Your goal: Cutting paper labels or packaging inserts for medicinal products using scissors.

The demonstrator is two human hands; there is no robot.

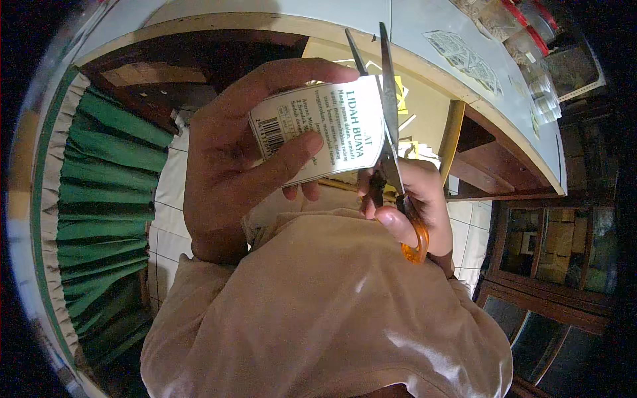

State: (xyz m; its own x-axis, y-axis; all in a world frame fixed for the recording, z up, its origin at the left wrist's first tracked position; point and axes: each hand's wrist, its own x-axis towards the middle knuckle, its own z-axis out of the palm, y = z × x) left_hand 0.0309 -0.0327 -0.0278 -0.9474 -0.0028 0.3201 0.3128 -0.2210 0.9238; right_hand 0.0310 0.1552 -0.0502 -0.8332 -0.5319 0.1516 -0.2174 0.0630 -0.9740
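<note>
My left hand (239, 144) holds a white printed paper label (343, 124) between its thumb and fingers. The label bears green writing and a barcode, and its far corners look trimmed at a slant. In my right hand (418, 199) is a pair of scissors (390, 99) with orange translucent handles, my thumb through one loop. The scissor blades stand apart and point away from me, one blade alongside the label's right edge. Part of the other blade is hidden behind the label.
Below the hands, an open drawer (423, 107) holds paper scraps, some yellow. On the pale tabletop (343, 10) lie more printed labels (463, 57), beside clear containers with red lids (527, 37). A green curtain (109, 189) hangs at left; a wooden cabinet (542, 293) stands at right.
</note>
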